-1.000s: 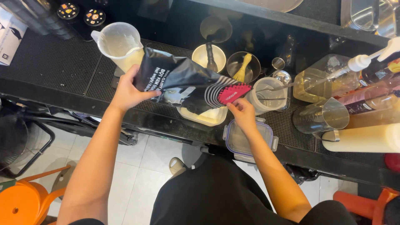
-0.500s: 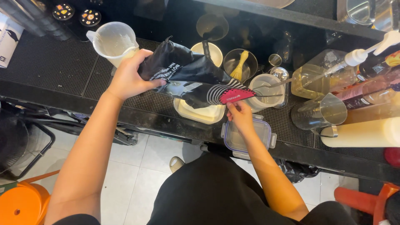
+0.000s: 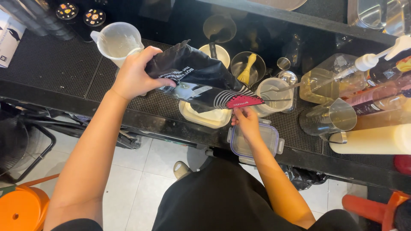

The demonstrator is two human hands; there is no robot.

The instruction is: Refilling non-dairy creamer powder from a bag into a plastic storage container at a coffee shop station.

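**Mia:** What does the head camera show in the middle of the frame?

**Ben:** A black bag, tipped over on its side. Its striped end with a red tag points to the right and hangs over a cream tub on the black worktop.

**Mia:** Who has hold of it?

**Ben:** Both hands. The left hand, left of the middle, is wrapped tight round the fat back end of the bag. The right hand, just below the middle, pinches the striped end with its fingertips.

**Mia:** How would the bag feel?

**Ben:** I think soft and crinkly. It bends and folds where the fingers press. It looks a bit full, so maybe a little heavy at the back. The smooth skin could be slippery. The fat end is good for a strong hold, and the thin end is good for steering.

**Mia:** How are the arms?

**Ben:** The left arm reaches up from the lower left, wrist bent over the bag. The right arm comes up from the lower right, hand turned up under the opening.

**Mia:** What else is near?

**Ben:** A clear jug at the upper left, a cup with a bamboo whisk behind the bag, and a clear box by the right hand.
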